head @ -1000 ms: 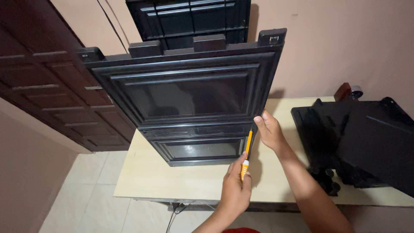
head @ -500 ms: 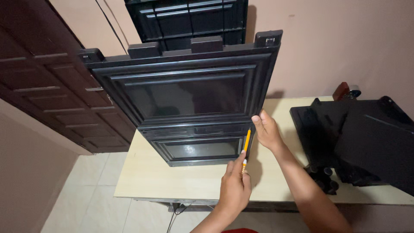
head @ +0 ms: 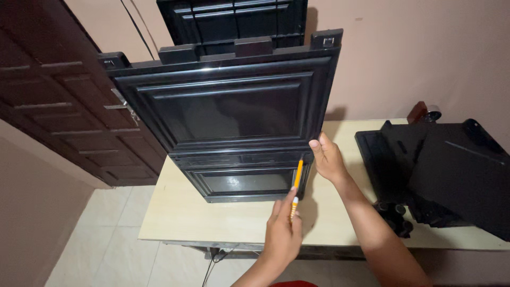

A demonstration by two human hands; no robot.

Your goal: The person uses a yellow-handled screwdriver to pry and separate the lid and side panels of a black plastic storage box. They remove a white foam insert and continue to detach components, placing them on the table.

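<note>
right hand [head: 328, 158] grips the edge of the black panel [head: 228, 111] so it stands tilted on the bench [head: 234, 218], leaving the left hand [head: 282, 231] free to pinch a yellow screwdriver [head: 296, 183] against its lower corner

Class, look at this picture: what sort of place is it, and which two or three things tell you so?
Probably a room in a home, used for putting furniture together. The signs: a brown panelled wooden door, pale floor tiles, and a plain light wooden table bearing black plastic panels.
</note>
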